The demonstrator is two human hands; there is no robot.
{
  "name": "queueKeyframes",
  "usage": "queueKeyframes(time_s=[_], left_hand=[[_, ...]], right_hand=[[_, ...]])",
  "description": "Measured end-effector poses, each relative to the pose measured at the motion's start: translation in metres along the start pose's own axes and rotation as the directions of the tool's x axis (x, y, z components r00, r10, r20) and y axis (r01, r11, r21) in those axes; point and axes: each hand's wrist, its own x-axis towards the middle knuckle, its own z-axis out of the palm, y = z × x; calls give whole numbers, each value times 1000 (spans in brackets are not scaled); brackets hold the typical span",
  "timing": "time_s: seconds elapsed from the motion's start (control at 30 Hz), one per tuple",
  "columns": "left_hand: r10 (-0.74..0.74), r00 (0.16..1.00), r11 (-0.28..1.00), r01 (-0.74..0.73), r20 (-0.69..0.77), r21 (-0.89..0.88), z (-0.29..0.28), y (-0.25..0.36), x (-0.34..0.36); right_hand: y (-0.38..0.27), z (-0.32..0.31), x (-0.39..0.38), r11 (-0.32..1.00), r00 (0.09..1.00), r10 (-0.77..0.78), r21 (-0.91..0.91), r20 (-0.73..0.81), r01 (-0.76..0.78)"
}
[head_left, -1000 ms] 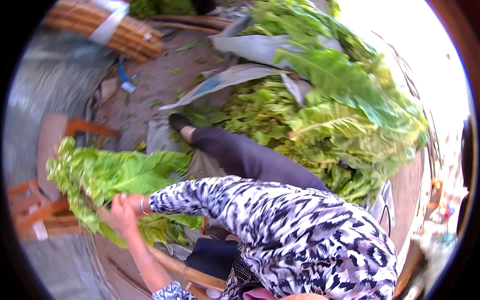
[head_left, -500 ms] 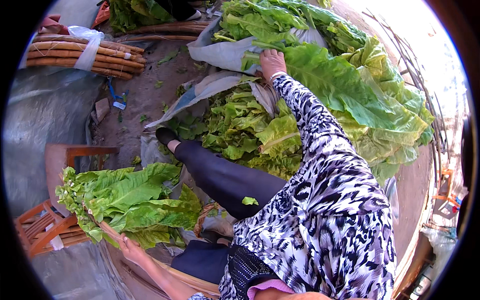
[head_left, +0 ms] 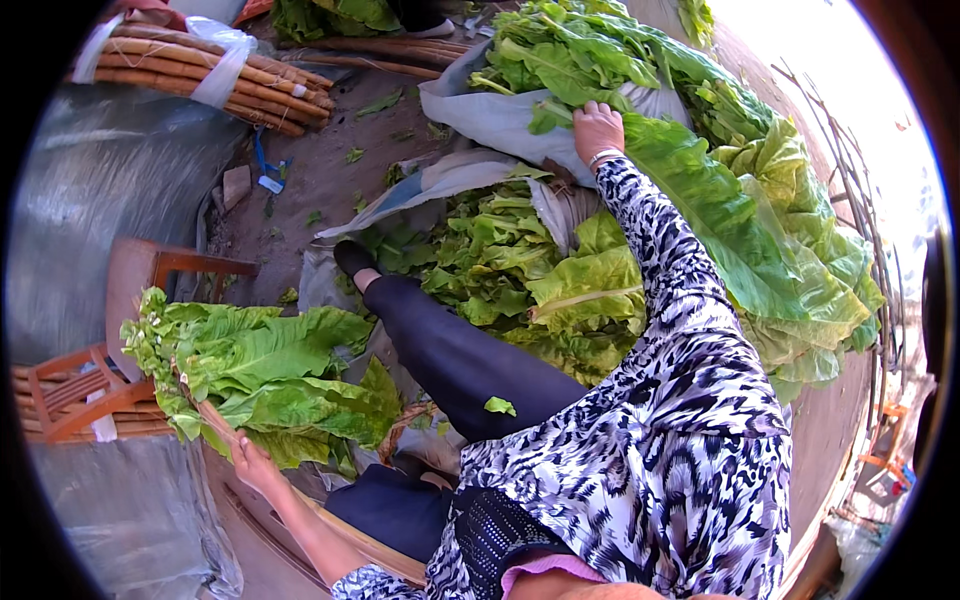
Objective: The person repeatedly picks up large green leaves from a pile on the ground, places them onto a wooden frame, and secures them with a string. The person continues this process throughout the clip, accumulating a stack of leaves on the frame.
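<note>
Left hand (head_left: 255, 465): fingers curled on a wooden pole (head_left: 212, 415), just below the leaf bunch (head_left: 275, 365); palm side hidden, so can't tell how tight. Bunch hangs off the pole's upper end, stem ends crowded near the chair (head_left: 190, 262).

Right hand (head_left: 598, 133): arm stretched out, fingers closed at the narrow end of a large green leaf (head_left: 720, 205), on the heap beside the pale sheet (head_left: 490, 115). Thumb and fingertips tucked out of view; can't tell if it has one stem or several. Leaf blade runs down and right over the yellower leaves (head_left: 830, 265).

Handling, my read: thick stem end is the place to grip, since the blade looks soft and likely to tear. Lifting it up and off the heap beats dragging it sideways across the leaves below. Pole wants a firm, level hold while the other arm reaches, or the bunch could swing or slide. Loose leaf pile (head_left: 585, 290) and the outstretched leg (head_left: 450, 345) lie between the two hands (leaf scrap (head_left: 499, 406) on the thigh, ignore), so a high path over both looks safest.
</note>
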Motion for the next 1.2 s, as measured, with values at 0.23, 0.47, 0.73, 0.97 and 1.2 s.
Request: queueKeyframes(time_s=[0.23, 0.47, 0.73, 0.97, 1.2], left_hand=[[-84, 995, 993, 87, -46, 76, -26, 24, -28], [180, 963, 803, -263, 203, 535, -13, 76, -48], [224, 869, 777, -433, 441, 457, -42, 130, 13], [-410, 868, 844, 478, 280, -243, -109, -7, 71], [-323, 916, 792, 399, 239, -462, -78, -64, 70]], right_hand=[[-62, -54, 15, 982, 983, -171, 89, 62, 165], [-263, -237, 15, 622, 699, -706, 572, 114, 535], [-569, -331, -85, -336, -47, -686, 259, -726, 906], [-590, -289, -122, -156, 90, -983, 987, -159, 45], [-612, -251, -211, 50, 873, -486, 998, 46, -25]])
